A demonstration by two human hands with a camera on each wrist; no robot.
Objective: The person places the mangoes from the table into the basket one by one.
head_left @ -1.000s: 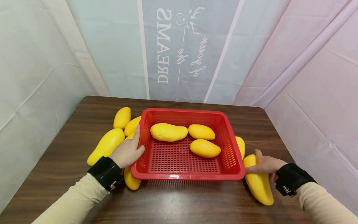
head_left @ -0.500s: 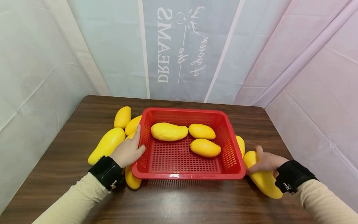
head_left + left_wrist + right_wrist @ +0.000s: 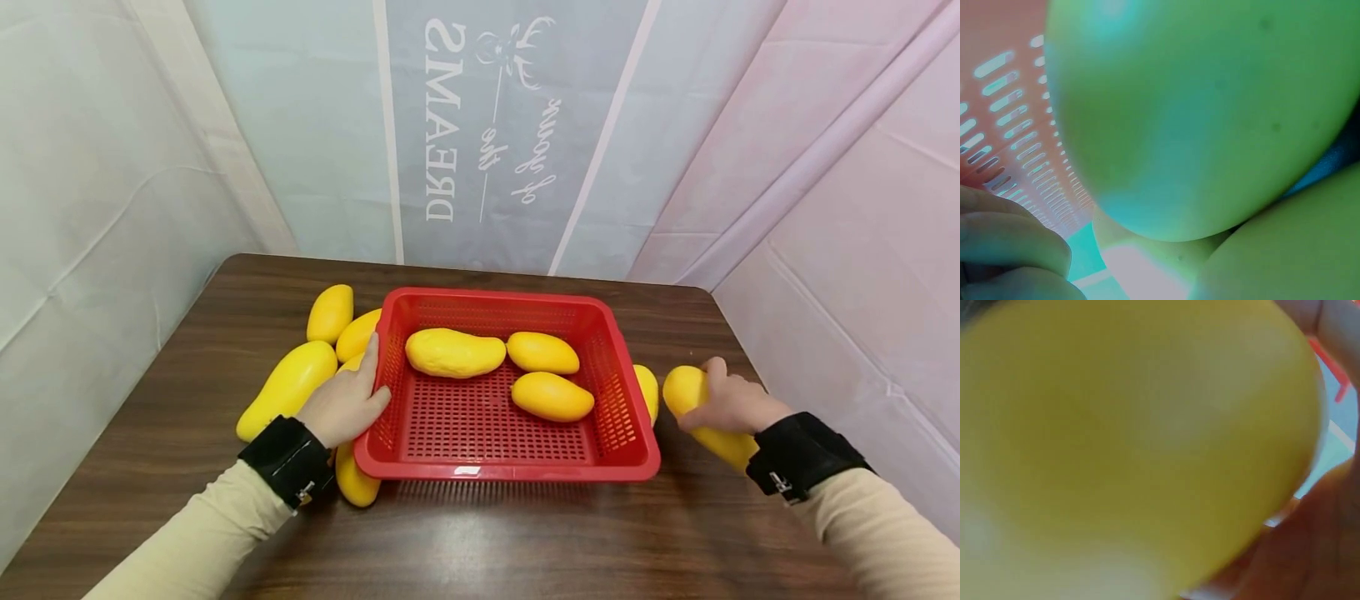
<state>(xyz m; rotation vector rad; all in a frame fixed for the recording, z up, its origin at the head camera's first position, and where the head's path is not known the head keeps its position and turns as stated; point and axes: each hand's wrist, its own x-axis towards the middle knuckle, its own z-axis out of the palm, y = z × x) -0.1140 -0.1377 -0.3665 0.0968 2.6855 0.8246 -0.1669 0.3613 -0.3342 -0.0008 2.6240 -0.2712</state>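
Note:
A red plastic basket [image 3: 495,472] stands on the table, with one long bumpy yellow fruit [image 3: 454,353] and two smooth yellow mangoes [image 3: 552,397] inside. My left hand [image 3: 343,406] holds its left rim, thumb over the edge; curled fingers [image 3: 1010,247] show beside the slotted wall in the left wrist view. To the right of the basket, my right hand [image 3: 735,403] grips a large elongated yellow mango [image 3: 686,390] from above. That mango [image 3: 1141,444] fills most of the right wrist view, fingers around its side. Its lower end is partly covered by the hand.
Left of the basket lie several yellow fruits, including a large long one [image 3: 288,387] and a mango [image 3: 330,313] at the back. Another mango [image 3: 357,477] touches the front left corner. One yellow fruit [image 3: 647,392] sits half hidden against the basket's right wall.
My right hand has moved back and slightly right with the large mango, which has swung round and come away from the basket. The left hand and the basket stay put.

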